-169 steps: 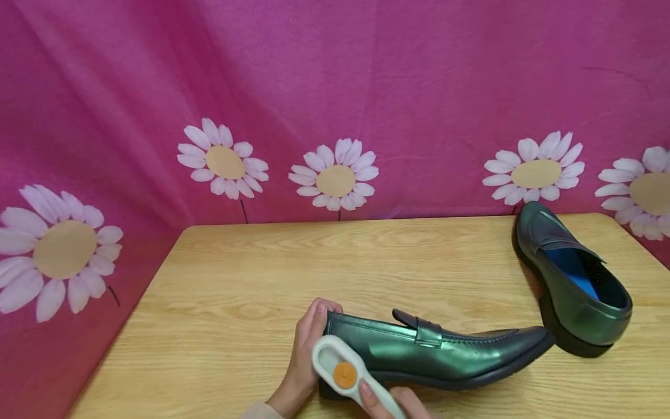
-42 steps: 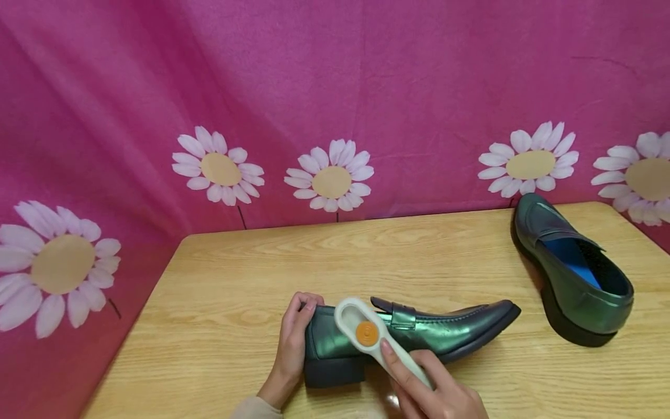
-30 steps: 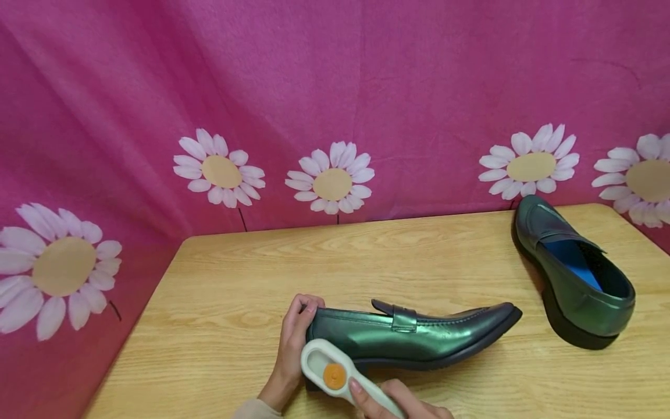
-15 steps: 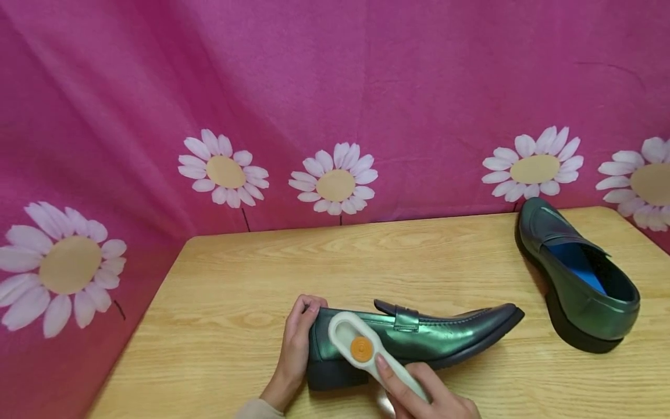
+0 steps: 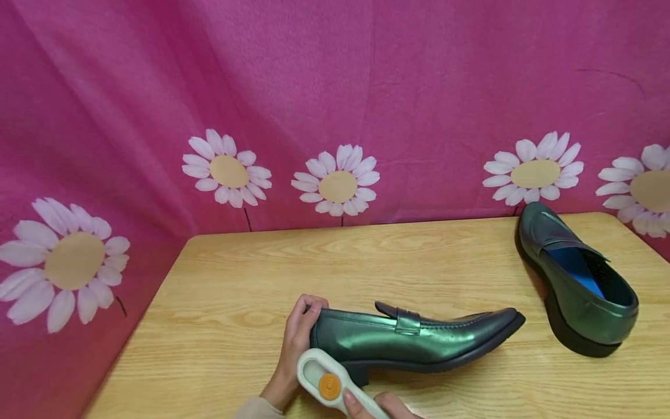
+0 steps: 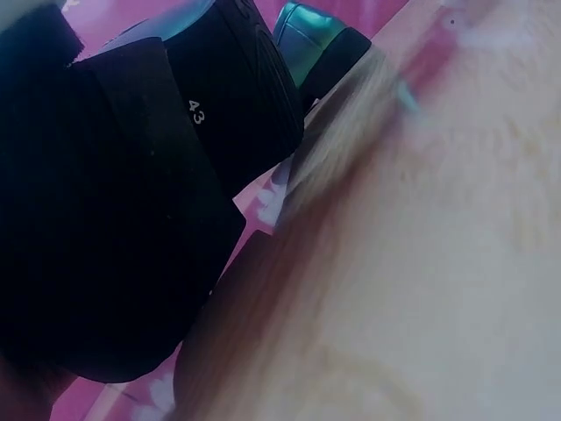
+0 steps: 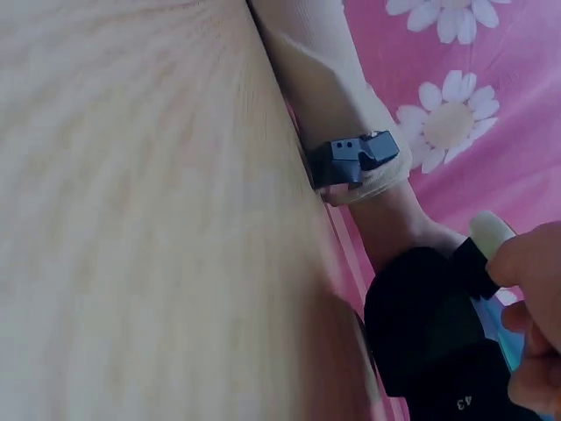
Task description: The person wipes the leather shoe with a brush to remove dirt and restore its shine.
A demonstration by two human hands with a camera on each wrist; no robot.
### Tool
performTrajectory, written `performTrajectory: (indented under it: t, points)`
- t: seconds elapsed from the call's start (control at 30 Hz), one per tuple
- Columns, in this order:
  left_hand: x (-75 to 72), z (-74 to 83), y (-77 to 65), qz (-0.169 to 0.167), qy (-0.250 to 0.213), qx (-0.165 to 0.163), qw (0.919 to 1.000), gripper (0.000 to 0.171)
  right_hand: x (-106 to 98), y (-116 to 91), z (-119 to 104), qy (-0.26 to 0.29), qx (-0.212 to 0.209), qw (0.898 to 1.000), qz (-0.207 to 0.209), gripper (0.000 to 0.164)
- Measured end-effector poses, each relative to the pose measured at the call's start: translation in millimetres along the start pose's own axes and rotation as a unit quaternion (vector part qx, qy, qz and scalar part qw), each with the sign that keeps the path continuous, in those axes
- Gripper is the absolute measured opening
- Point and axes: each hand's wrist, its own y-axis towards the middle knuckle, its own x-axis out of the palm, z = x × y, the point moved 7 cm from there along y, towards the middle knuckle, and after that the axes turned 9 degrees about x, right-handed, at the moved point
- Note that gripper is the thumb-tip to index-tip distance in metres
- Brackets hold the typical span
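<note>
In the head view, a shiny green loafer (image 5: 387, 337) points its toe to the right, upper side up. My left hand (image 5: 299, 337) grips it at the back of the heel. A white-handled shoe brush (image 5: 314, 372) with an orange button lies across the heel corner, and my right hand (image 5: 389, 406) holds its handle, partly cut off by the frame's edge. Black bristles (image 7: 473, 267) show against the heel in the right wrist view. The left wrist view shows the loafer's black sole (image 6: 105, 202), marked 43, held above the table.
A second green loafer (image 5: 581, 285) with a blue insole stands at the right of the wooden table (image 5: 235, 279), toe toward the back. Behind the table hangs a pink cloth (image 5: 419, 87) printed with daisies.
The brush has gone back and forth over the loafer's rear side. Since half a second ago it has moved down and left to the heel. The left hand keeps its grip.
</note>
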Motion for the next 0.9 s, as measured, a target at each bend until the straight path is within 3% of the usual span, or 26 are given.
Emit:
performTrajectory:
  t: [0.03,0.1,0.27,0.33,0.43,0.53,0.63,0.77,0.9]
  points:
    - [0.5,0.3,0.0,-0.001,-0.003,0.0,1.0,0.029,0.9,-0.2,-1.4,0.003,-0.016,1.0,0.001,0.032]
    - [0.6,-1.7,-0.1,0.002,-0.003,-0.009,1.0,0.028,-0.4,-0.5,2.7,0.022,0.011,1.0,-0.006,0.033]
    - [-0.5,-8.8,0.3,0.01,0.011,-0.023,0.9996,0.028,-9.7,1.1,16.0,0.033,0.116,0.992,-0.046,0.039]
    - [-0.7,-9.3,0.5,0.009,0.015,-0.019,0.9997,0.028,-14.5,2.7,20.7,0.006,0.153,0.987,-0.041,0.039]
    - [-0.8,-8.3,1.0,0.008,0.018,-0.013,0.9997,0.027,-22.7,6.5,28.7,-0.054,0.174,0.983,-0.01,0.039]
    - [-0.9,-6.7,2.2,0.007,0.024,-0.007,0.9997,0.026,-30.2,9.7,36.1,-0.112,0.177,0.978,0.015,0.042]
    - [-1.0,-5.5,2.3,0.006,0.028,-0.006,0.9996,0.026,-31.9,11.0,38.2,-0.117,0.181,0.976,0.003,0.044]
    - [-1.7,-5.8,0.8,0.01,0.032,-0.016,0.9993,0.025,-24.4,8.6,32.6,-0.071,0.181,0.981,-0.019,0.04]
    - [-0.8,-5.9,1.4,0.011,0.026,-0.023,0.9993,0.027,-14.3,4.1,23.5,-0.012,0.149,0.988,-0.036,0.038]
